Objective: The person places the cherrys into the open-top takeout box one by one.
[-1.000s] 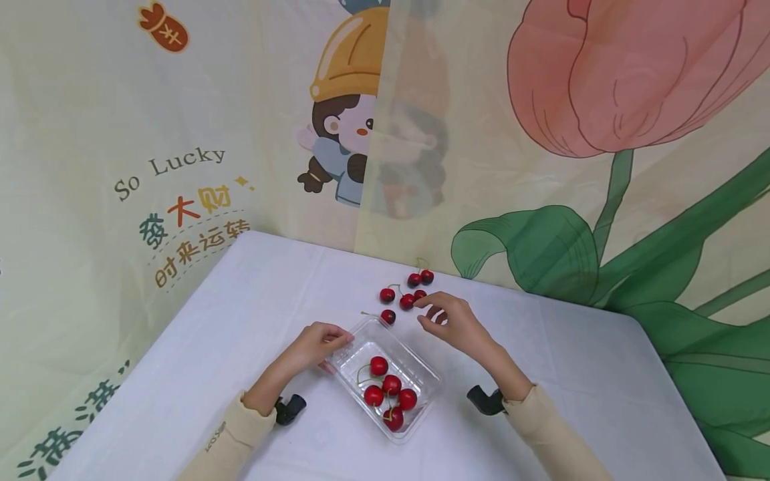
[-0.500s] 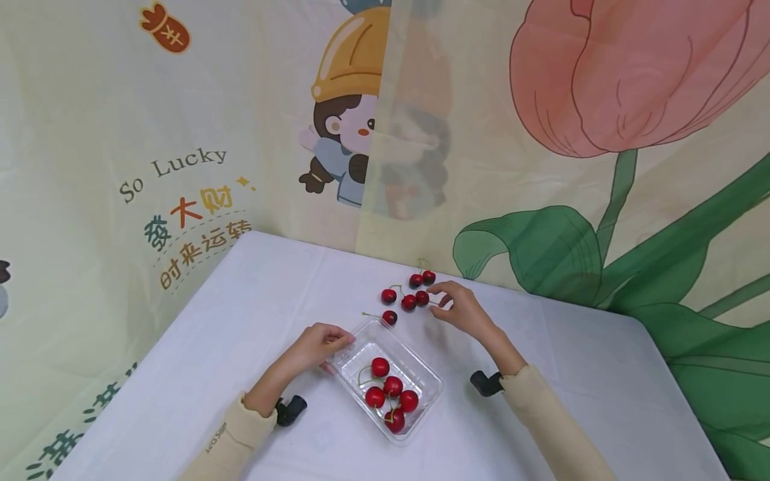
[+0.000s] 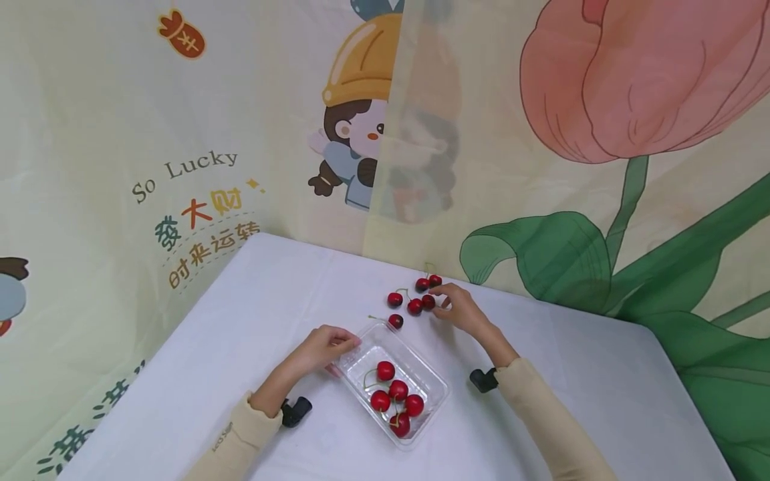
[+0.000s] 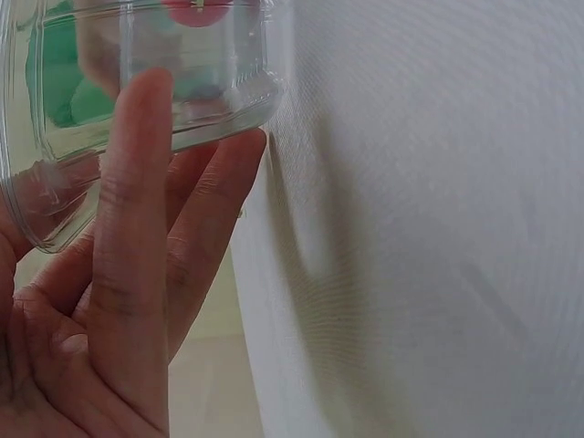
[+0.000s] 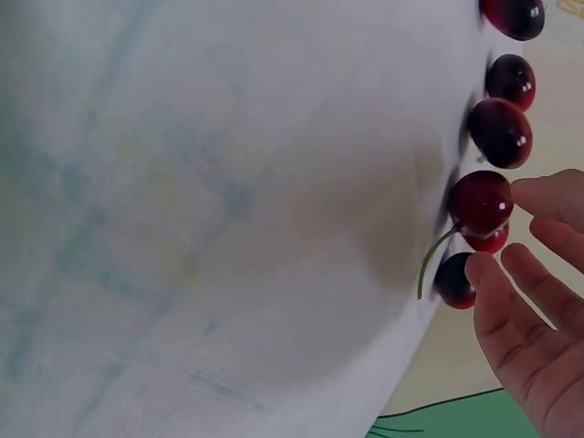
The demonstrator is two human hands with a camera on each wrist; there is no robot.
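Note:
In the head view my left hand (image 3: 319,349) grips the upper left corner of a clear plastic box (image 3: 377,352). Several red cherries (image 3: 398,390) with green stems lie inside it. The left wrist view shows the thumb and fingers on either side of the box wall (image 4: 196,64). Beyond the box, my right hand (image 3: 462,310) hovers beside a dark red cherry (image 3: 428,302) on the table. In the right wrist view, thumb and fingers are spread near this stemmed cherry (image 5: 481,201); one fingertip appears close to its side, and I cannot tell whether it touches.
Further loose cherries (image 3: 394,300) lie around it on the white tablecloth (image 3: 301,287), one of them (image 3: 395,321) against the box's far corner. A printed curtain (image 3: 283,100) hangs behind the table. Black wrist devices (image 3: 296,412) sit at both cuffs.
My right hand has moved slightly away and to the right, and now sits beside the right-hand cherry. The left hand keeps its grip on the box. The head view has shifted a little.

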